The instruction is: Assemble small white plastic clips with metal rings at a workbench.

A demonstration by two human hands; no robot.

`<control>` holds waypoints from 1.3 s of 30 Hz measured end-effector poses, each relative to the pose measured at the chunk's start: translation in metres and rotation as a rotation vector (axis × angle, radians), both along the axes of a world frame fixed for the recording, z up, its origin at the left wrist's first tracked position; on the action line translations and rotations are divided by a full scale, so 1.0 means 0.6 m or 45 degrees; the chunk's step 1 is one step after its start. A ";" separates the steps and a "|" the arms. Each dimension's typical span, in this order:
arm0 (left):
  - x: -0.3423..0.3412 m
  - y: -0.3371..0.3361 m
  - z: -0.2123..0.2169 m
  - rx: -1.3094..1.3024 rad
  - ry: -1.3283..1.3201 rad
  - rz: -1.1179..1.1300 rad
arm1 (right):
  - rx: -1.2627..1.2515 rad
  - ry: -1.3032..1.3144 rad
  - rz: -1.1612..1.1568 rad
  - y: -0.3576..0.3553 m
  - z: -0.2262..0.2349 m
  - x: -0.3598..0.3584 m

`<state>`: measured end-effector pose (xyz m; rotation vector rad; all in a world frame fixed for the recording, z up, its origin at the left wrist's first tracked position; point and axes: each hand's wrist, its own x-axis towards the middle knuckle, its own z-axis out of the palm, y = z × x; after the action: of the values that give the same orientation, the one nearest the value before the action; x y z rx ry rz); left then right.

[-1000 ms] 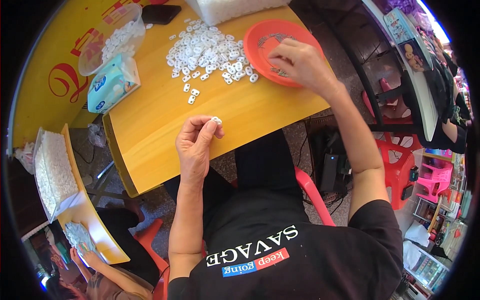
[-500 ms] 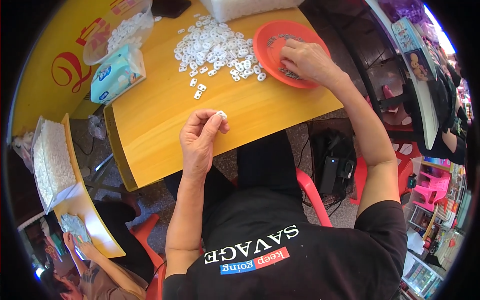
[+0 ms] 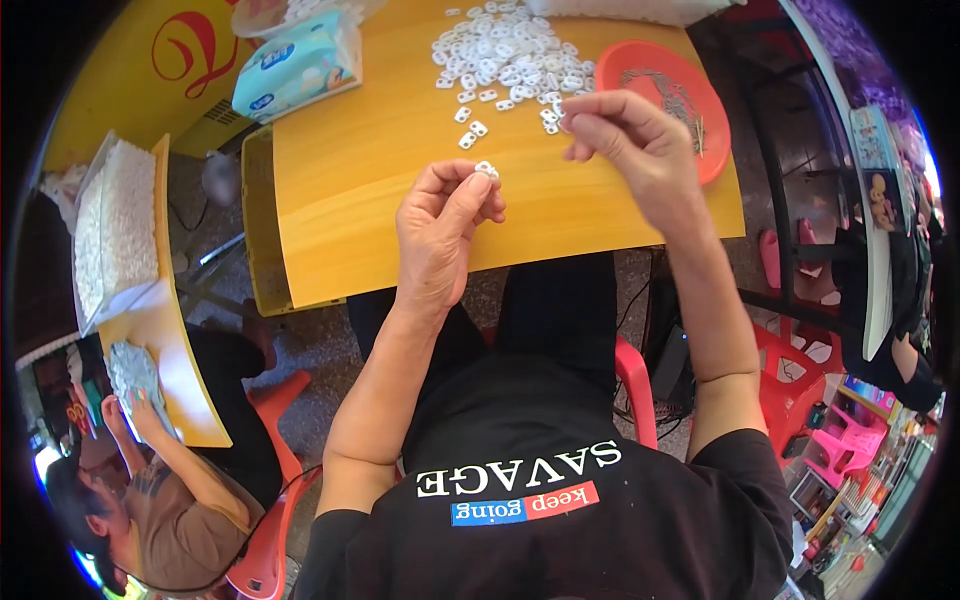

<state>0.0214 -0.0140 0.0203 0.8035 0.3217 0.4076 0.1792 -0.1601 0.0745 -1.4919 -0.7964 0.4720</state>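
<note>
Between thumb and fingers, my left hand [image 3: 436, 225] pinches a small white plastic piece with two holes [image 3: 486, 170] above the front part of the yellow table [image 3: 350, 215]. My right hand [image 3: 645, 155] is raised to its right, with thumb and forefinger pinched together; whatever lies between the tips is too small to make out. Partly behind this hand stands a round red bowl [image 3: 716, 110] with thin metal pins [image 3: 672, 92] inside. A heap of similar white pieces [image 3: 510, 48] covers the far middle of the table, several of them [image 3: 470, 135] lying loose nearer to me.
A blue-green tissue pack [image 3: 297, 68] stands at the far left, beside a clear tub [image 3: 255, 15]. A white package [image 3: 630, 8] lies at the far edge. On the lower left, another person [image 3: 175, 500] works at a side table bearing a large clear bag of white pieces [image 3: 122, 230].
My right hand has lifted out of the red bowl and come left toward my left hand. The left hand keeps its grip on the white piece. The whole view has shifted.
</note>
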 end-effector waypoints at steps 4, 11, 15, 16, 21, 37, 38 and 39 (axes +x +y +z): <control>-0.006 -0.002 0.011 0.038 -0.035 0.059 | 0.170 0.394 0.080 0.033 -0.030 -0.057; -0.012 -0.007 0.022 0.148 -0.090 0.123 | 0.215 0.599 0.104 0.056 -0.041 -0.096; -0.013 -0.009 0.025 0.163 -0.106 0.124 | 0.198 0.543 0.129 0.056 -0.040 -0.099; -0.013 -0.010 0.026 0.178 -0.101 0.129 | 0.196 0.543 0.132 0.056 -0.039 -0.100; -0.013 -0.012 0.026 0.198 -0.105 0.136 | 0.245 0.572 0.120 0.058 -0.043 -0.103; -0.014 -0.018 0.027 0.313 -0.069 0.199 | 0.175 0.300 0.034 0.059 -0.031 -0.108; -0.014 -0.018 0.028 0.339 -0.044 0.222 | 0.167 0.232 0.014 0.059 -0.032 -0.107; -0.014 -0.018 0.028 0.340 -0.045 0.222 | 0.159 0.163 -0.005 0.059 -0.033 -0.108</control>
<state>0.0129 -0.0250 0.0372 1.0318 0.3092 0.6370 0.1146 -0.1247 0.0546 -1.3341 -0.7088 0.5008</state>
